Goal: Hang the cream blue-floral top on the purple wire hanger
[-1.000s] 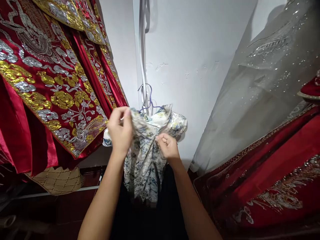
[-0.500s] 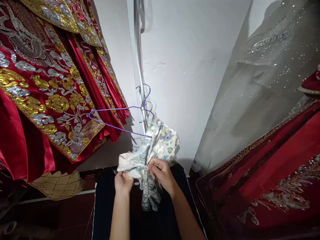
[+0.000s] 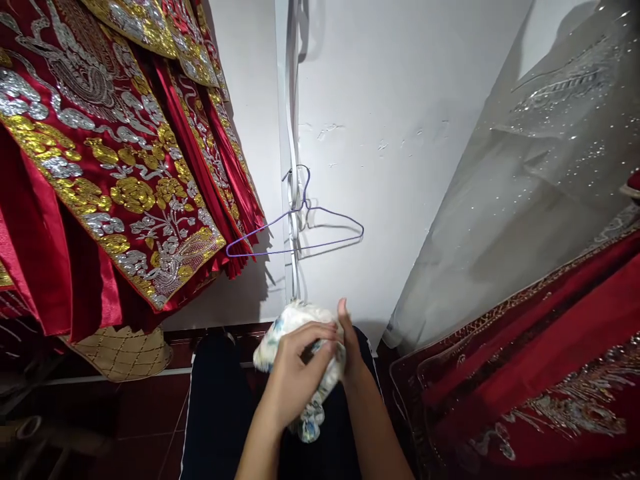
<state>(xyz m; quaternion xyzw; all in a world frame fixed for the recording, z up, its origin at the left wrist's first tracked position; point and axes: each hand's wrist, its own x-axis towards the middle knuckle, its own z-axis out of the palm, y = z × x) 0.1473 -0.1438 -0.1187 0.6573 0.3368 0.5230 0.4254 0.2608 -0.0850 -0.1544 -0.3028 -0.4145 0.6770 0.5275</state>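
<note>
A small white floral garment (image 3: 280,337) with blue and green print is bunched up above my lap. My left hand (image 3: 297,367) is closed on it from the near side, thumb and fingers curled over the cloth. At its right edge is my right hand (image 3: 351,343), one digit pointing up and the rest partly hidden by the fabric, gripping that side. A gathered end of the cloth droops below the hands. Above, a thin purple hanger (image 3: 325,245) hangs bare on a white vertical strap (image 3: 293,273) against the wall.
Red embroidered costumes (image 3: 135,193) with gold and silver sequins hang at left. On the right are a sheer glittery gown (image 3: 505,180) and a red beaded dress (image 3: 540,333). A tan quilted item (image 3: 125,353) sits low at left, beside my dark-trousered knee (image 3: 215,373).
The floral garment has come off the purple hanger and down toward my lap, now bunched between both hands. The hanger has swung level. My left hand has moved right, over the cloth.
</note>
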